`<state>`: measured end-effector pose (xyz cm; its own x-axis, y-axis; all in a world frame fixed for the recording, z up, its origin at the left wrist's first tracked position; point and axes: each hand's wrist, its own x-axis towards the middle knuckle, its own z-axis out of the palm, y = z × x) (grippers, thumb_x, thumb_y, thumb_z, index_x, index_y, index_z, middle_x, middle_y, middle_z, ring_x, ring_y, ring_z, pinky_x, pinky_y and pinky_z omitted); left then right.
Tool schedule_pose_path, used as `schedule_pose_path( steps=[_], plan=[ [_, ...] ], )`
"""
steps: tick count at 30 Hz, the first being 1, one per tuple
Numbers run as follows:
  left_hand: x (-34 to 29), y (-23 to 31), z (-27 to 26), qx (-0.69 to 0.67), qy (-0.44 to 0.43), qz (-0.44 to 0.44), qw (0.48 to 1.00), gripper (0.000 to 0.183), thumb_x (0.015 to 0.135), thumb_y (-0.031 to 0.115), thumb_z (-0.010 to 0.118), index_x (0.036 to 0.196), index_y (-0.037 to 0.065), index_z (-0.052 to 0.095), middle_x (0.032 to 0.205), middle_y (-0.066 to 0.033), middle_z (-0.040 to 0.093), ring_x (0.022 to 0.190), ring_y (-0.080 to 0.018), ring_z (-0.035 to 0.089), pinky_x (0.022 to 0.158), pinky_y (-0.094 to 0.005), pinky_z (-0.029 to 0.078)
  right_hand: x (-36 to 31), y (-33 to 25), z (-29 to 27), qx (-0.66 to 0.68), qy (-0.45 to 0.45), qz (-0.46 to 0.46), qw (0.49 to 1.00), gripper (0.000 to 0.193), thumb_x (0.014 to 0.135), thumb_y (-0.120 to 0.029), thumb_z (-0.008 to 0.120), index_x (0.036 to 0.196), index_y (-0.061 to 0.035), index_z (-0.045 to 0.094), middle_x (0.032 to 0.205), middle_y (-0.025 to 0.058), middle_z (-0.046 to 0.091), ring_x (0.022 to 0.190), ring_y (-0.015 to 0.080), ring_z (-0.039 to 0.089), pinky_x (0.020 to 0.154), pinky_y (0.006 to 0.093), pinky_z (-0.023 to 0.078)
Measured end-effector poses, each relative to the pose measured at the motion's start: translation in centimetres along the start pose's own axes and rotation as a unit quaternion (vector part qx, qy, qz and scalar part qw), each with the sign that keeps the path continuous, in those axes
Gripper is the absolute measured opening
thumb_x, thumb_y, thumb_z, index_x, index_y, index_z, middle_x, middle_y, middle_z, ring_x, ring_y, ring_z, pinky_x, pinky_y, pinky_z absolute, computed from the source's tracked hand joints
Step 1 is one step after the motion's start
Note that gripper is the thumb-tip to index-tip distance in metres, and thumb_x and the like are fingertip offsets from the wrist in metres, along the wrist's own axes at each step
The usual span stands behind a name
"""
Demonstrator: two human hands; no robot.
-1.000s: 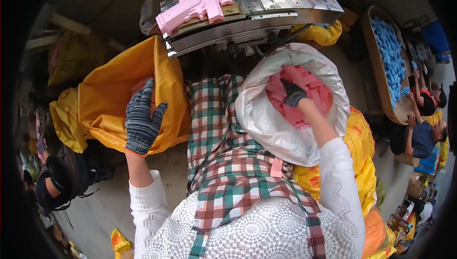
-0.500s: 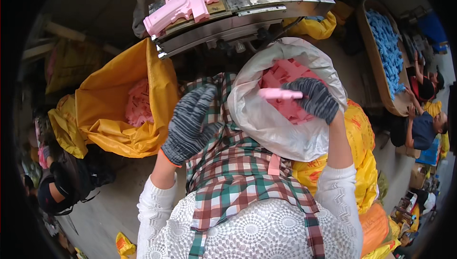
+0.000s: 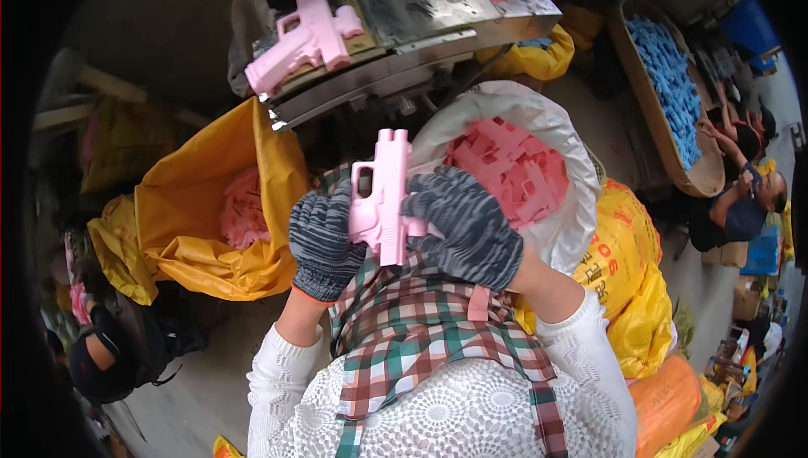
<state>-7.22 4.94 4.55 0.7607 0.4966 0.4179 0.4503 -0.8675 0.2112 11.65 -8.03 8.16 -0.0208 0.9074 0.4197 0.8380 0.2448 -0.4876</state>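
A pink plastic toy pistol stands in front of my chest, its barrel end pointing away from me. My left hand, in a grey knitted glove, grips it around the handle side. From the other side my right hand, gloved alike, closes on a short stub that juts out of the pistol; its fingertips are partly hidden. A second pink toy pistol lies on its side on the left end of the metal machine bench ahead.
An open white sack of pink toy parts stands right of my lap. On the left is a yellow sack with pink pieces. Farther right, people sit by a long basket of blue parts.
My right hand has come from over the white sack to my middle, bringing the pink toy pistol. My left hand, flat and empty before, has closed on it. The view has shifted slightly.
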Motion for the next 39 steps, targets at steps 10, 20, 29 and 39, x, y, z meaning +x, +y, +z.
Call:
schedule_pose_path(
  steps=[10,20,29,39],
  plan=[
    [8.5,-5.3,-2.6,0.044,0.249,-0.016,0.967,0.076,0.073,0.024,0.073,0.135,-0.001,0.036,0.137,-0.0228,0.038,0.129,-0.0385,0.033,0.106,-0.0443,0.026,-0.9,2.6,-5.0,0.149,0.140,0.153,0.967,0.064,0.063,-0.009,0.079,0.122,-0.0031,0.053,0.117,0.0107,0.059,0.109,0.0218,0.056,0.097,0.0343,0.041],
    [16.5,-6.1,-7.2,0.054,-0.053,-0.150,0.986,0.080,0.077,0.050,0.065,0.134,0.002,0.038,0.121,-0.0215,0.051,0.116,-0.0358,0.046,0.102,-0.0435,0.032,1.7,2.5,-5.0,0.147,0.122,0.128,0.973,0.065,0.064,-0.012,0.080,0.122,-0.0024,0.052,0.119,0.0099,0.058,0.112,0.0224,0.054,0.099,0.0351,0.038],
    [6.8,-6.6,-5.8,0.162,0.136,-0.018,0.977,0.060,0.072,0.034,0.070,0.124,0.011,0.052,0.103,-0.0107,0.056,0.098,-0.0292,0.051,0.090,-0.0423,0.038,9.6,6.8,-5.2,0.123,0.137,0.018,0.983,0.053,0.068,0.000,0.071,0.118,-0.0067,0.058,0.117,0.0084,0.060,0.110,0.0216,0.056,0.096,0.0325,0.042],
    [-11.0,-18.9,-3.7,0.018,-0.016,-0.263,0.965,0.088,0.071,0.030,0.075,0.140,0.000,0.027,0.134,-0.0240,0.040,0.122,-0.0383,0.040,0.102,-0.0451,0.030,18.8,9.2,-4.1,0.059,-0.072,-0.008,0.996,0.049,0.077,-0.005,0.066,0.124,-0.0112,0.055,0.126,0.0104,0.054,0.117,0.0250,0.049,0.102,0.0328,0.036]
  ],
)
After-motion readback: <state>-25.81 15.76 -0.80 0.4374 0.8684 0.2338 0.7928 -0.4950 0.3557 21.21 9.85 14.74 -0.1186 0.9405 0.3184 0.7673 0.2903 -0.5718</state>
